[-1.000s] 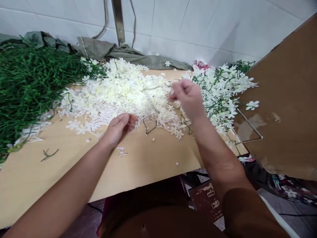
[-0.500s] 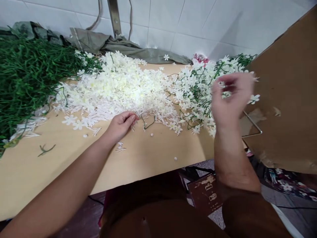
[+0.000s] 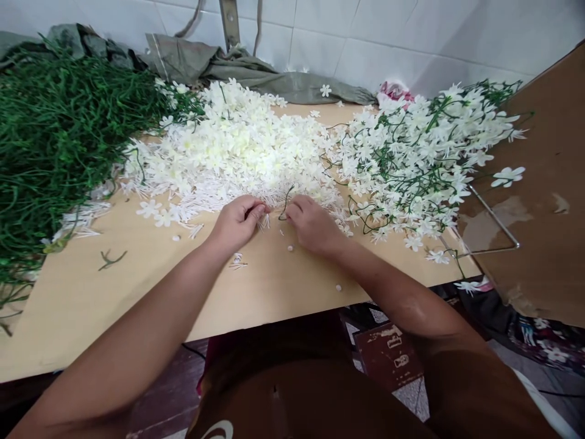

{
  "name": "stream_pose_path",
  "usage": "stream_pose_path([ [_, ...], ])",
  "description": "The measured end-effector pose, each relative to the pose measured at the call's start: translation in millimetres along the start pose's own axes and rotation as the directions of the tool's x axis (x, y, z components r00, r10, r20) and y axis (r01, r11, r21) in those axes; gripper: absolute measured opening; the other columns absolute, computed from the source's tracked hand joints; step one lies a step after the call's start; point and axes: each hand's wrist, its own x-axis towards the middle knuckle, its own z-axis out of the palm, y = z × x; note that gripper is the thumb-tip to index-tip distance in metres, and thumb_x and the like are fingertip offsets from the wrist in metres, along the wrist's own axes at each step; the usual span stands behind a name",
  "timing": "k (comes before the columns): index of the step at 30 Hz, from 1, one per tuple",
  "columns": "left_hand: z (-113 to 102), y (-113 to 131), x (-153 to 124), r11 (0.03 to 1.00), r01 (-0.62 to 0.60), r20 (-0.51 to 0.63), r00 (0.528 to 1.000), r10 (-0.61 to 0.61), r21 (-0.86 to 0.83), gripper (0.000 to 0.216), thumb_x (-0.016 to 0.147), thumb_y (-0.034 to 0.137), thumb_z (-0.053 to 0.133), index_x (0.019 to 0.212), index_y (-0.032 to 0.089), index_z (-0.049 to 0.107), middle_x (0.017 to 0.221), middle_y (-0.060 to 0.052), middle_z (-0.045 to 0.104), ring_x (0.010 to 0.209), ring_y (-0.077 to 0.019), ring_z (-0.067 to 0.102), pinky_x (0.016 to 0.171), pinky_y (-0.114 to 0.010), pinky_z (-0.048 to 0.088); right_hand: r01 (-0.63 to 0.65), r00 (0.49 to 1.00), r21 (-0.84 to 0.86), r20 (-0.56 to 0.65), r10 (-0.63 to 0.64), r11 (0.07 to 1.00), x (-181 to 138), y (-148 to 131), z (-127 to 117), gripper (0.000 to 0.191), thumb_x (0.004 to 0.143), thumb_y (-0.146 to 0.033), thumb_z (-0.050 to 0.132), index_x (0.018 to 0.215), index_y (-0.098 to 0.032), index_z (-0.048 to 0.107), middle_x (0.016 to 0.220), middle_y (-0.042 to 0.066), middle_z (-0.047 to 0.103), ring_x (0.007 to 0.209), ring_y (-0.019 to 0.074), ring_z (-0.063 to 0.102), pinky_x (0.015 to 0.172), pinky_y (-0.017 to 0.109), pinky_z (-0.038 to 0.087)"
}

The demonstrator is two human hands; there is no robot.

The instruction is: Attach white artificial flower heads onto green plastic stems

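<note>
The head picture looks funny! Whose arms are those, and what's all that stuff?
No machine here: a person wears a camera on their head, looking forward and down at their own bare hands. On the flat light-brown table, from picture left to right, lie a dark-green heap of thin stems, a pile of loose white flower heads, and white flowers on green stems. The left hand has its fingertips together beside thin white strands. The right hand is at a thin dark-green stem, seemingly pinching it, though the grip is too small to see clearly.
</note>
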Motion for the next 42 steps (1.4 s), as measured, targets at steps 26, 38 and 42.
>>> stream_pose_path([
  [26, -34, 15, 5, 0.718, 0.074, -0.153, 0.957, -0.246, -0.692, 0.008, 0.078, 0.026, 0.072, 0.08, 0.018, 0.07, 0.066, 0.001, 0.066, 0.06, -0.007, 0.06, 0.053, -0.017, 0.047, 0.121, 0.991, 0.106, -0.071, -0.113, 0.987, 7, 11, -6, 0.017, 0.095, -0.019, 0.043, 0.091, -0.015, 0.059, 0.086, 0.009, 0.064, 0.081, 0.0199, 0.05, 0.077, 0.032, 0.039],
  [38, -54, 19, 6, 0.625, 0.027, -0.212, 0.929, -0.304, -0.78, 0.004, 0.083, 0.017, 0.064, 0.08, 0.019, 0.066, 0.059, 0.004, 0.056, 0.056, -0.0059, 0.052, 0.053, -0.021, 0.041, 0.216, 0.966, 0.003, 0.148, -0.214, 0.976, -25, -14, -7, 0.014, 0.09, -0.016, 0.051, 0.089, -0.011, 0.064, 0.088, 0.011, 0.061, 0.082, 0.0211, 0.049, 0.073, 0.031, 0.04],
  [42, -52, 25, 5, 0.673, 0.093, -0.137, 0.95, -0.281, -0.734, 0.008, 0.08, 0.023, 0.067, 0.074, 0.018, 0.063, 0.051, 0.006, 0.039, 0.041, -0.0041, 0.03, 0.039, -0.022, 0.026, 0.104, 0.993, -0.118, 0.072, -0.096, 0.988, -16, 15, -8, 0.021, 0.088, -0.005, 0.044, 0.088, -0.011, 0.064, 0.09, 0.015, 0.062, 0.084, 0.0233, 0.048, 0.075, 0.034, 0.042],
])
